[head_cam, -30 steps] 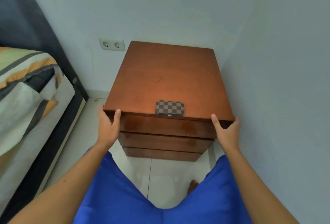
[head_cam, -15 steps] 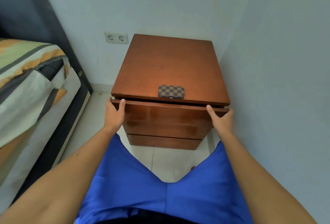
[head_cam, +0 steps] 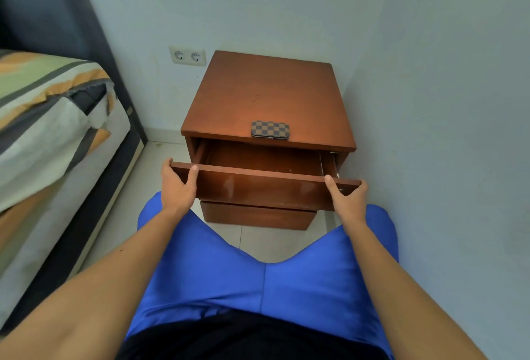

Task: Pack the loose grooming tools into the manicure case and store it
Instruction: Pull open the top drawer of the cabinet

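Note:
The closed manicure case (head_cam: 270,130), brown and tan checkered, lies flat near the front edge of a wooden nightstand (head_cam: 266,93). The top drawer (head_cam: 263,187) is pulled partly out, and the part of its inside that shows holds nothing. My left hand (head_cam: 177,187) grips the drawer front's left end, thumb on the top edge. My right hand (head_cam: 347,197) grips the right end the same way. No loose grooming tools are in sight.
A bed (head_cam: 48,136) with a striped cover stands to the left, with a dark headboard behind it. A wall runs close along the right side. A double socket (head_cam: 187,56) sits on the back wall. Two lower drawers are closed. My blue-clad knees fill the foreground.
Both hands have pulled the top drawer out from its closed position toward me. The case has stayed in place on the nightstand top.

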`<action>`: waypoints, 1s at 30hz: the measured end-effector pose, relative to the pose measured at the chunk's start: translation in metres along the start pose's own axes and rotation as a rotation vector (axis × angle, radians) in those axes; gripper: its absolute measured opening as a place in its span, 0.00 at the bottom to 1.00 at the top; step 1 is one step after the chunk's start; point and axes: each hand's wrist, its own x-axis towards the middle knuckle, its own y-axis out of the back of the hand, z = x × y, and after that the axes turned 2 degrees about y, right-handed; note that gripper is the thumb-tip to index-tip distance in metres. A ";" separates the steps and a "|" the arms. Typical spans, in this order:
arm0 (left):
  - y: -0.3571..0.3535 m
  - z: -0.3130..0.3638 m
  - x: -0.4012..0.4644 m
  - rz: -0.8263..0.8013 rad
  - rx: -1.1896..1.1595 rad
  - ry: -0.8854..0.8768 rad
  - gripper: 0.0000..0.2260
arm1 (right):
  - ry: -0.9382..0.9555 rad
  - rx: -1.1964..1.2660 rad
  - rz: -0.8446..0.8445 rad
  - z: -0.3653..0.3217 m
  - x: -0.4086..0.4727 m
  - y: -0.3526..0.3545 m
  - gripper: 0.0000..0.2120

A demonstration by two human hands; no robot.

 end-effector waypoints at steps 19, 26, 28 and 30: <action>0.003 0.057 0.002 0.118 0.408 -0.295 0.31 | 0.338 -0.220 0.028 -0.042 -0.012 -0.003 0.50; -0.030 0.105 0.051 -0.030 0.558 -0.451 0.29 | 0.504 -0.339 -0.133 -0.092 0.021 -0.054 0.43; -0.041 0.113 0.063 -0.078 0.620 -0.497 0.28 | 0.561 -0.379 -0.199 -0.102 0.031 -0.070 0.41; -0.054 0.120 0.077 -0.134 0.676 -0.526 0.27 | 0.622 -0.422 -0.257 -0.112 0.043 -0.086 0.39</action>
